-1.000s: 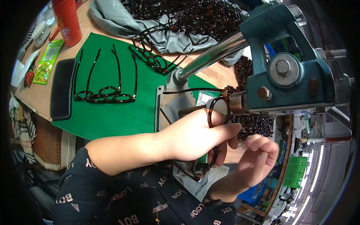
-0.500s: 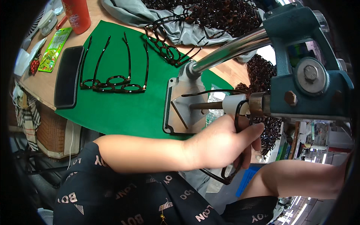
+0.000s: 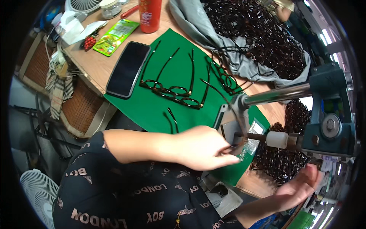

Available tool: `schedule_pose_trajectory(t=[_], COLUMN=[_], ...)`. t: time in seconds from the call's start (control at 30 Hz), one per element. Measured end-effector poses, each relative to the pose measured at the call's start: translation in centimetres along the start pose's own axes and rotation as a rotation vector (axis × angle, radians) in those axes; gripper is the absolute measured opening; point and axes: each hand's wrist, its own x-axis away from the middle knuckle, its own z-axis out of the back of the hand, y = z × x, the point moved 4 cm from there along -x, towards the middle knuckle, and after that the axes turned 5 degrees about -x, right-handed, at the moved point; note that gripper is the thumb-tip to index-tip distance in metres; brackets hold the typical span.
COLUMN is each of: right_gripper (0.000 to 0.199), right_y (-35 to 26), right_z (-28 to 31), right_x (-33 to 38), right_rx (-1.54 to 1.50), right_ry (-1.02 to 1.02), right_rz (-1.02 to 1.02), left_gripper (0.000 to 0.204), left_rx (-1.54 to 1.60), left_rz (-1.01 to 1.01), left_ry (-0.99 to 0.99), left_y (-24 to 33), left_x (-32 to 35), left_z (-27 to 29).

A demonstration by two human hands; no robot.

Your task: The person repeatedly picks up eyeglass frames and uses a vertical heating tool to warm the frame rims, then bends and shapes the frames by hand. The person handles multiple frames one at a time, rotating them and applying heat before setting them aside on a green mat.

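My left hand (image 3: 204, 148) is closed around a dark tortoiseshell pair of eyeglasses (image 3: 218, 89), smeared by motion, in front of the press base. One temple arm reaches up past the metal column and another shows above my wrist; my fingers hide most of the front. To the right, the teal hand press (image 3: 328, 110) has a white sleeve (image 3: 277, 140) on its shaft. My right hand (image 3: 299, 187) is below the press head, blurred, fingers stretched out, with nothing visible in it. Several more eyeglasses (image 3: 177, 95) lie with temples unfolded on the green mat (image 3: 148, 114).
A black phone (image 3: 129, 69) lies on the mat's left edge, near a green packet (image 3: 116, 37) and a red bottle (image 3: 150, 17). Large heaps of dark frames (image 3: 251, 34) rest on grey cloth (image 3: 190, 23) at the back and beside the press. Another person's arm shows at the far right.
My left hand has drawn the eyeglasses leftward, away from the press's white sleeve. My right hand has come into view below the press. The whole view has shifted, showing more of the left side.
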Motion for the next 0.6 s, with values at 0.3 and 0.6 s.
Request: schedule_pose_trajectory(t=[0.3, 0.6], right_gripper=[0.039, 0.040], right_y=[3.6, 3.5], right_z=[-1.8, -1.5], right_x=[6.7, 7.4], right_rx=[-0.002, 0.016], right_ry=[0.152, 0.158], right_rz=[-0.329, -0.374], left_gripper=[0.054, 0.052], left_rx=[-0.075, -0.119], left_rz=[0.317, 0.085], left_ry=[-0.121, 0.034], left_y=[-4.8, -3.3], left_x=[3.0, 1.3], left_z=[4.4, 2.6])
